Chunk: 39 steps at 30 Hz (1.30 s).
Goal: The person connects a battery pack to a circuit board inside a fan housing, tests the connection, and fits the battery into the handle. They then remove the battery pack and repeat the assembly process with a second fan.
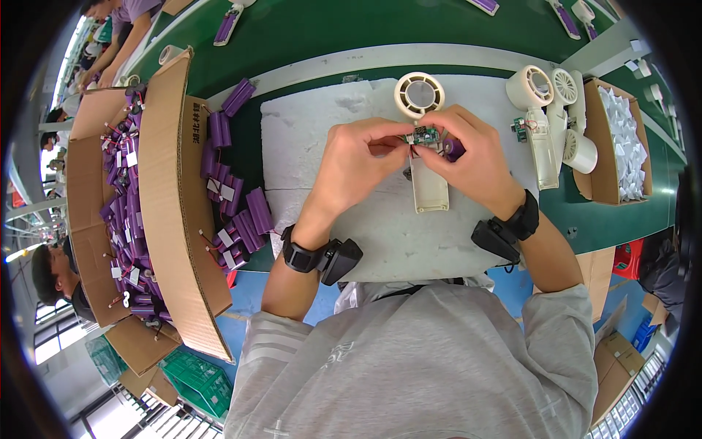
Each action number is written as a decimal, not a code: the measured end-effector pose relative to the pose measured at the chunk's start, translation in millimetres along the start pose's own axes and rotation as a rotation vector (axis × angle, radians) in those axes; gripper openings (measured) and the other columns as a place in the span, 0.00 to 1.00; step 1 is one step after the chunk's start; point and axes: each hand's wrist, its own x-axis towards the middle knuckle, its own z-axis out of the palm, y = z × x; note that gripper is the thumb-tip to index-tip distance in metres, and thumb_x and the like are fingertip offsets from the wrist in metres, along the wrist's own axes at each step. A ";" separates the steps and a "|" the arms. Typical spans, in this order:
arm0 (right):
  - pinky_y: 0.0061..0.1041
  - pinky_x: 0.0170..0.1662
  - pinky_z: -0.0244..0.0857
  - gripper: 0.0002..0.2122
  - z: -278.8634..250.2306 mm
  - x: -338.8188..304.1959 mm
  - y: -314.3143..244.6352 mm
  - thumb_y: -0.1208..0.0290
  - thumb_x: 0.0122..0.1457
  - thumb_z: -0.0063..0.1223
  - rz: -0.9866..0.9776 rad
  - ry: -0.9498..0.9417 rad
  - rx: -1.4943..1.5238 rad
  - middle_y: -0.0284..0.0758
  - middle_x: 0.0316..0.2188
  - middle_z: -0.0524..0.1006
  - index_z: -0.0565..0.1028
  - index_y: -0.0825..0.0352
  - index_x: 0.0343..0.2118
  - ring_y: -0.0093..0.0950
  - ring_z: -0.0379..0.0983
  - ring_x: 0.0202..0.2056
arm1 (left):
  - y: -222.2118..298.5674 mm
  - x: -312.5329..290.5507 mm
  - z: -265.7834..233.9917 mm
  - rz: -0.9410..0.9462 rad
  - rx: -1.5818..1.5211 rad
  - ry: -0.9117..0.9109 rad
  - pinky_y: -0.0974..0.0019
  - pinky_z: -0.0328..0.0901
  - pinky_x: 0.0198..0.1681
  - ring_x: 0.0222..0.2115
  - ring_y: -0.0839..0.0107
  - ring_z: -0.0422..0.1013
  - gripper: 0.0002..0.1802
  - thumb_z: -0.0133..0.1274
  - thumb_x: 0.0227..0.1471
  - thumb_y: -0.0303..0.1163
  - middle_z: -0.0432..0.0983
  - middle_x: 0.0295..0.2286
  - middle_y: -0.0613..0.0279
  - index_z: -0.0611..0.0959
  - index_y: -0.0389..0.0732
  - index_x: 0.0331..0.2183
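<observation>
My left hand [360,157] is closed, its thumb and fingertips pinching the left end of a small green circuit board [425,136]. The board's right end is between the fingertips of my right hand [474,151], which is closed too. A purple battery cell [454,150] shows within the curl of the right fingers. Thin wires run by the board, their ends hidden by the fingers. Under both hands lies a cream handheld-fan housing, its round fan head [419,95] pointing away from me and its open, hollow handle [431,192] toward me.
A white foam mat [307,212] covers part of the green table. At left, a cardboard box [164,183] holds many purple battery packs, with loose packs [238,194] beside it. At right lie more fan housings [541,146] and a box of white pieces [621,146]. A co-worker [124,36] is at far left.
</observation>
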 end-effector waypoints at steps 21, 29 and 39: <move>0.18 0.26 0.64 0.12 -3.9 4.8 -9.2 0.77 0.44 0.66 0.108 0.021 -0.022 0.32 0.27 0.77 0.80 0.67 0.34 0.20 0.70 0.22 | -2.2 -1.9 3.6 0.085 0.057 0.046 0.70 0.73 0.30 0.25 0.69 0.78 0.08 0.59 0.44 0.19 0.81 0.27 0.55 0.85 0.33 0.32; 0.21 0.26 0.64 0.08 -18.1 -2.0 -8.0 0.76 0.48 0.62 0.106 -0.118 -0.049 0.32 0.28 0.76 0.78 0.67 0.32 0.23 0.71 0.23 | 2.9 -1.4 0.7 -0.066 -0.085 -0.097 0.70 0.72 0.35 0.29 0.72 0.78 0.16 0.56 0.47 0.17 0.79 0.30 0.58 0.83 0.36 0.41; 0.23 0.27 0.66 0.08 -11.7 -3.8 -4.9 0.76 0.48 0.62 0.055 -0.064 -0.114 0.34 0.29 0.76 0.78 0.67 0.33 0.29 0.73 0.25 | 0.3 1.0 -0.4 -0.199 -0.071 -0.196 0.72 0.70 0.36 0.30 0.76 0.75 0.20 0.52 0.51 0.17 0.80 0.31 0.60 0.78 0.37 0.47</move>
